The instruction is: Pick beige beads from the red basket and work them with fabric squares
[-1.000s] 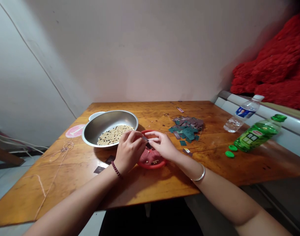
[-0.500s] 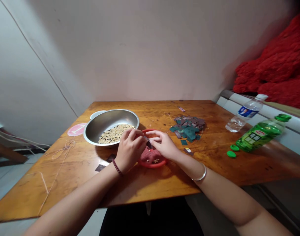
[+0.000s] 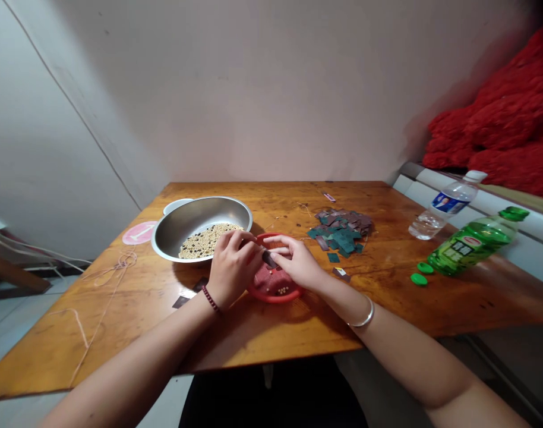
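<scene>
My left hand (image 3: 230, 268) and my right hand (image 3: 297, 262) meet over a small red basket (image 3: 275, 284) on the wooden table (image 3: 262, 333). Between their fingertips they pinch a small dark card piece (image 3: 268, 258). A few pale beans lie in the basket. Just left of my left hand stands a steel bowl (image 3: 201, 227) holding pale and dark beans. A pile of small green and purple card pieces (image 3: 341, 232) lies to the right of my right hand.
A water bottle (image 3: 447, 204) and a green drink bottle (image 3: 475, 246) lie at the right, with two green caps (image 3: 422, 273) beside them. A red blanket (image 3: 498, 131) is behind. A pink disc (image 3: 138, 232) and loose string (image 3: 115, 267) lie at the left.
Both hands stay over the red basket; the fingertips have shifted slightly and the dark piece between them shows more. The view has drifted a little.
</scene>
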The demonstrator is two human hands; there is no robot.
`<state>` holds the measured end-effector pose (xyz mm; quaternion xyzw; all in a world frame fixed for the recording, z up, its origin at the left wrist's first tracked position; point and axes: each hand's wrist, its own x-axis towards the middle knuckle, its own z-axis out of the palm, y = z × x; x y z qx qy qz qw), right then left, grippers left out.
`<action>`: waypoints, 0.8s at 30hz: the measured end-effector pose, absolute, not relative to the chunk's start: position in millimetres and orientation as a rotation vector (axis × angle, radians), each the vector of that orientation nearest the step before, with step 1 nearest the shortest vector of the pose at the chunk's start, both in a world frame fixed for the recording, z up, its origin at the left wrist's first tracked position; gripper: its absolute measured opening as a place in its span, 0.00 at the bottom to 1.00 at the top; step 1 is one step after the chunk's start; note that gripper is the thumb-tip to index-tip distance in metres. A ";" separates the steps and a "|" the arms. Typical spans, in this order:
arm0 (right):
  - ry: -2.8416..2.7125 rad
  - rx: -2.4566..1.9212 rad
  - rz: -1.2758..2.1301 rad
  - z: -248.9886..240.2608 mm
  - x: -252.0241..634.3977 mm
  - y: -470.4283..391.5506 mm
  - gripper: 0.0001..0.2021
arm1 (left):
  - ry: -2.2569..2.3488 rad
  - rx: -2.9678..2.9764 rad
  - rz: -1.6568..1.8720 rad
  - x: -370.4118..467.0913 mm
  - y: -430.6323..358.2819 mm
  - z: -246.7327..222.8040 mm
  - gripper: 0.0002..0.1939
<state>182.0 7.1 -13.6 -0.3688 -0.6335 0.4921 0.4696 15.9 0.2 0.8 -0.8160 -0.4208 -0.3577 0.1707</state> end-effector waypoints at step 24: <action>-1.563 -0.897 1.219 -11.5 181.9 5.8 0.16 | -1.177 -2.519 -1.036 15.6 0.6 4.2 0.04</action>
